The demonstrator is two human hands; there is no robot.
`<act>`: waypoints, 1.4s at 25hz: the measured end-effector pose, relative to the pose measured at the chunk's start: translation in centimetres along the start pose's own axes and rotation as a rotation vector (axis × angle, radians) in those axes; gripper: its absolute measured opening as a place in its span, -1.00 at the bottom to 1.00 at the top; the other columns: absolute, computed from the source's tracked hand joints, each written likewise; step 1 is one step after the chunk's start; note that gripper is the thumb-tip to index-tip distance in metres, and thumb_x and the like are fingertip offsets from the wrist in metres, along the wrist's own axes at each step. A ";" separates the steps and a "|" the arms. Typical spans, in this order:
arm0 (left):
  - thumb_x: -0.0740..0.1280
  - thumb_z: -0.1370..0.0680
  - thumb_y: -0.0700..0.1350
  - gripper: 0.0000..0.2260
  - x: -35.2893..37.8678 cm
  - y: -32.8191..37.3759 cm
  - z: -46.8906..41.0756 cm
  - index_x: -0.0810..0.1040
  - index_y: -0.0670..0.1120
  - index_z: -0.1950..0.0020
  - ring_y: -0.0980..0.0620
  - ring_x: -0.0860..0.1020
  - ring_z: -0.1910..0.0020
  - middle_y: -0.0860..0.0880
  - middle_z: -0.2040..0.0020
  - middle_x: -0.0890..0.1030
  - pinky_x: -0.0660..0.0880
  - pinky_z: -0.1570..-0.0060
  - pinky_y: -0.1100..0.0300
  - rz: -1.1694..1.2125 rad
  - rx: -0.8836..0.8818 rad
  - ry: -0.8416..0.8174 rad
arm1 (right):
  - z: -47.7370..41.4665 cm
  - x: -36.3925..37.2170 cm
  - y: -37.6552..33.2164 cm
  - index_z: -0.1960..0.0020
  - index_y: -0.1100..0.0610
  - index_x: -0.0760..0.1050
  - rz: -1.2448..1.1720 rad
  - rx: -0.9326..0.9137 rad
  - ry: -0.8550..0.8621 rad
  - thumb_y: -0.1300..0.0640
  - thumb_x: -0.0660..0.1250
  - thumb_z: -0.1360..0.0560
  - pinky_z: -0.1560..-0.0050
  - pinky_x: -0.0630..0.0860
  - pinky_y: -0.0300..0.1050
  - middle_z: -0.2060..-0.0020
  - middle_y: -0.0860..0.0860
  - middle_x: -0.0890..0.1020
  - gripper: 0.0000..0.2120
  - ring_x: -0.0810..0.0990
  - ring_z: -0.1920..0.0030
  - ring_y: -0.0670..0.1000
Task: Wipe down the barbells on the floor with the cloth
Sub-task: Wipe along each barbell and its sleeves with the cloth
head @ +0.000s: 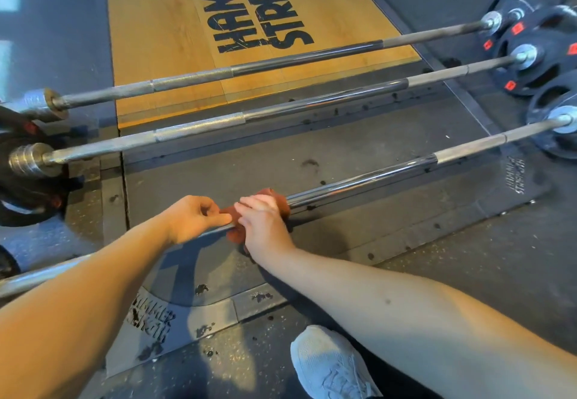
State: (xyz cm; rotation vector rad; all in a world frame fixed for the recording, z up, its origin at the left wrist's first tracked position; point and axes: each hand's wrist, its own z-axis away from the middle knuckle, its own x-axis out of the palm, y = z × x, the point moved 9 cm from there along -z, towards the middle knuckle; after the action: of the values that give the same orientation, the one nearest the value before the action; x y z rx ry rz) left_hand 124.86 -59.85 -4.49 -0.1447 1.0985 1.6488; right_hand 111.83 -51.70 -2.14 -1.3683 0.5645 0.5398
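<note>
On the nearest barbell (359,184), about midway along its shaft, the rust-red cloth (265,208) is wrapped around the steel and is clasped from above by the right hand (265,227), whose fingers are curled over it and pressed together. A corner of the cloth is pinched between thumb and forefinger of the left hand (195,219), just beside the right. Both forearms are stretched forward and down, nearly parallel. The work is judged to be at an early stage: only this bar is being wiped, and no sign of cleaning can be told on any shaft. The middle barbell (281,110) and the far barbell (265,61) lie untouched beyond, across the rubber floor (452,242) and the wooden platform (156,39).
</note>
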 end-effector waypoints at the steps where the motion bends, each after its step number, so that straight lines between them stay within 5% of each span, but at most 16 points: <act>1: 0.46 -0.52 0.14 -0.72 -0.3 0.3 0.4 0.58 -0.06 0.11 -0.13 0.59 0.12 -0.07 0.18 0.64 0.54 -0.02 -0.03 -0.029 0.006 0.096 | -0.1 -0.7 0.5 -0.39 0.26 0.53 -0.026 0.005 0.001 0.30 0.23 -0.66 -0.40 -0.05 -0.48 -0.41 0.15 0.50 -0.68 0.34 -0.46 0.10; 5: 0.49 -0.46 0.11 -0.74 1.7 4.1 2.6 0.44 0.07 0.12 -0.07 0.51 0.12 0.08 0.19 0.54 0.40 -0.01 -0.04 -0.176 0.073 0.418 | 1.1 -7.5 7.2 -0.29 0.26 0.61 -0.073 0.010 0.149 0.33 0.29 -0.63 -0.41 0.11 -0.52 -0.32 0.11 0.59 -0.73 0.48 -0.36 0.03; 10: 0.56 -0.43 -0.02 -0.67 2.9 3.7 3.4 0.40 0.10 0.04 0.00 0.42 0.10 0.15 0.12 0.43 0.42 -0.03 -0.05 -0.078 0.096 0.509 | 2.1 -19.6 17.7 -0.15 0.37 0.57 -0.275 0.336 0.546 0.25 0.22 -0.67 -0.27 0.53 -0.15 0.13 -0.02 0.64 -0.77 0.59 0.12 -0.33; 14: 0.55 -0.44 -0.01 -0.66 2.9 3.8 3.5 0.38 0.12 0.04 0.02 0.42 0.11 0.13 0.12 0.44 0.40 -0.03 -0.05 -0.081 0.117 0.478 | 2.7 -23.4 19.3 -0.20 0.16 0.62 -0.064 0.567 0.654 0.08 0.22 -0.69 -0.29 0.51 -0.08 0.00 0.01 0.61 -0.74 0.54 0.04 -0.09; 17: 0.54 -0.45 0.01 -0.68 2.7 4.0 3.8 0.39 0.08 0.06 -0.01 0.42 0.11 0.09 0.14 0.47 0.27 -0.03 0.00 -0.088 0.085 0.547 | 1.7 -19.4 14.9 0.11 0.13 0.68 0.066 0.342 0.675 0.07 0.29 -0.60 -0.24 0.50 0.11 0.15 0.04 0.62 -0.76 0.52 0.03 0.01; 20: 0.53 -0.45 0.00 -0.69 2.8 4.1 3.6 0.39 0.06 0.07 -0.05 0.43 0.10 0.06 0.17 0.49 0.23 -0.03 -0.02 -0.100 0.056 0.560 | 2.4 -10.0 8.3 -0.20 0.21 0.65 -0.045 0.165 0.398 0.22 0.27 -0.65 -0.50 0.18 -0.23 -0.24 0.06 0.59 -0.78 0.41 -0.36 0.02; 23: 0.54 -0.44 -0.03 -0.68 2.9 4.2 3.6 0.39 0.04 0.07 -0.07 0.43 0.09 0.04 0.18 0.49 0.23 -0.03 -0.03 -0.108 0.043 0.549 | 1.9 -6.6 5.5 -0.32 0.23 0.59 -0.079 0.024 0.185 0.30 0.27 -0.64 -0.53 0.16 -0.17 -0.34 0.09 0.55 -0.71 0.37 -0.42 0.04; 26: 0.54 -0.44 -0.05 -0.69 2.8 4.5 3.5 0.40 0.03 0.07 -0.07 0.42 0.09 0.04 0.18 0.49 0.23 -0.03 -0.03 -0.110 0.058 0.546 | 1.6 -11.3 8.5 -0.21 0.27 0.65 -0.027 -0.109 0.298 0.35 0.31 -0.56 -0.48 0.32 -0.09 -0.23 0.15 0.64 -0.73 0.49 -0.31 0.05; 32: 0.54 -0.44 -0.05 -0.69 2.9 4.5 3.0 0.40 0.02 0.06 -0.06 0.42 0.11 0.04 0.19 0.49 0.21 -0.03 -0.01 -0.096 0.066 0.567 | 2.1 -24.7 19.7 -0.09 0.15 0.71 -0.023 0.149 0.553 0.34 0.19 -0.64 -0.33 0.44 -0.03 -0.05 0.10 0.66 -0.68 0.55 -0.09 -0.04; 35: 0.53 -0.44 -0.04 -0.70 3.0 4.2 2.9 0.39 0.05 0.07 -0.04 0.42 0.11 0.04 0.18 0.49 0.22 -0.04 -0.01 -0.083 0.058 0.550 | 3.3 -26.5 23.3 -0.36 0.17 0.56 -0.109 0.478 0.667 0.22 0.20 -0.70 -0.30 0.33 -0.43 -0.33 0.01 0.55 -0.71 0.50 -0.30 -0.05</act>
State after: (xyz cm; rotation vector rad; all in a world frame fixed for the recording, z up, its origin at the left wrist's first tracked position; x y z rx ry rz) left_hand 121.43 -55.56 -2.24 -0.6263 1.5249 1.5378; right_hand 76.80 -46.35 -1.67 -1.0875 1.0726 -0.1625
